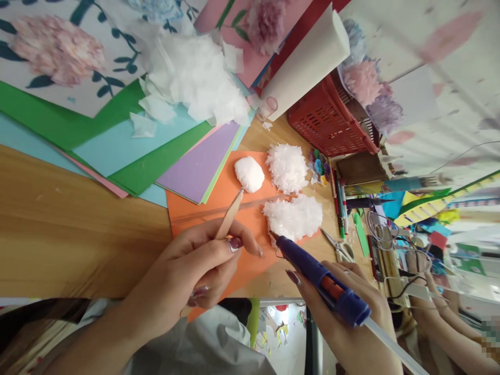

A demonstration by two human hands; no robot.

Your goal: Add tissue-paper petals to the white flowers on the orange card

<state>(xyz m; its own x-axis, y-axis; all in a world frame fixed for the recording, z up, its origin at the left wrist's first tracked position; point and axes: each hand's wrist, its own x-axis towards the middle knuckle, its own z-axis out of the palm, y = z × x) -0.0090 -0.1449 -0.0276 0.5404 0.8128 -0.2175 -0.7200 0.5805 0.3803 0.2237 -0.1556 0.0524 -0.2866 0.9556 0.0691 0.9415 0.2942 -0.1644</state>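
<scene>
The left hand (203, 265) is nearly closed, pinching a pale wooden stick (229, 214) between thumb and fingers. The right hand (359, 297) is curled around a blue glue gun (324, 281), a clear glue stick (394, 346) trailing from its back end. Just beyond, above an orange sheet (185, 208) on the desk (78, 219), the stick's tip meets the lower edge of a smooth white ball (249, 174); whether it is fixed there cannot be told. The gun's nozzle points at the rim of the nearer ruffled white cluster (294, 216); contact is unclear. A second ruffled cluster (287, 168) sits beside the ball.

The step in hand looks like gluing, with both tools at the ready. The next move seems to call for a steady left grip and a careful small dab, fingers clear of the nozzle.

Farther off lie loose white paper pieces (195, 78), a white roll (308, 62) and a red basket (328, 120).
</scene>
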